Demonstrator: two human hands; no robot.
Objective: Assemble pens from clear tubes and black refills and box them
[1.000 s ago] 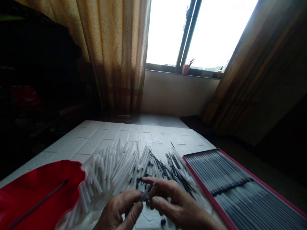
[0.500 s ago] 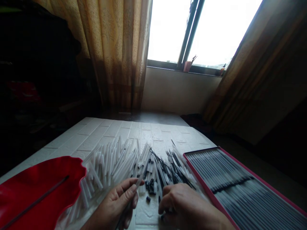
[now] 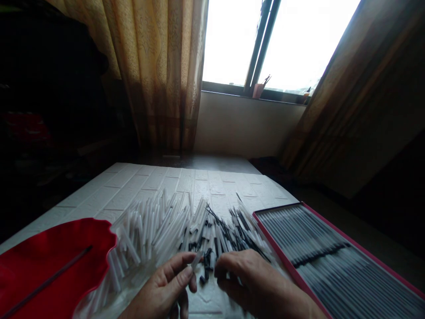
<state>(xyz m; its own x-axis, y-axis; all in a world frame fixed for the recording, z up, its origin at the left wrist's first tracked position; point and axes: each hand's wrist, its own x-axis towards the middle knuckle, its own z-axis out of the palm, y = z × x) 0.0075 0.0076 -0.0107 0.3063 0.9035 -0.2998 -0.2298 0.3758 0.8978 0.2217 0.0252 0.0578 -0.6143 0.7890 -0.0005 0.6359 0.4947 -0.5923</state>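
In the head view, my left hand (image 3: 166,283) pinches a translucent pen tube (image 3: 197,258) between thumb and forefinger, its clear end pointing up and away. My right hand (image 3: 254,279) is just to the right, fingers curled together and pointing down; whatever they hold is hidden. Between the hands lie small black plugs (image 3: 202,280) on the white brick-patterned tabletop (image 3: 206,303). Beyond my left hand spreads a heap of clear tubes (image 3: 146,226). Past my right hand is a pile of thin black-tipped pen parts (image 3: 239,226).
A red scalloped tray (image 3: 66,239) with one dark thin rod (image 3: 49,279) on it stands at left. To the right lies a pink-edged box (image 3: 279,248) filled with rows of pen-like sticks (image 3: 318,235). Curtains (image 3: 159,79) and a window (image 3: 229,44) are behind.
My hands have come slightly closer together, the left shifting right and the right a little left. The tube's tip has tilted slightly. Another black plug now lies beside the one near my left fingertips.
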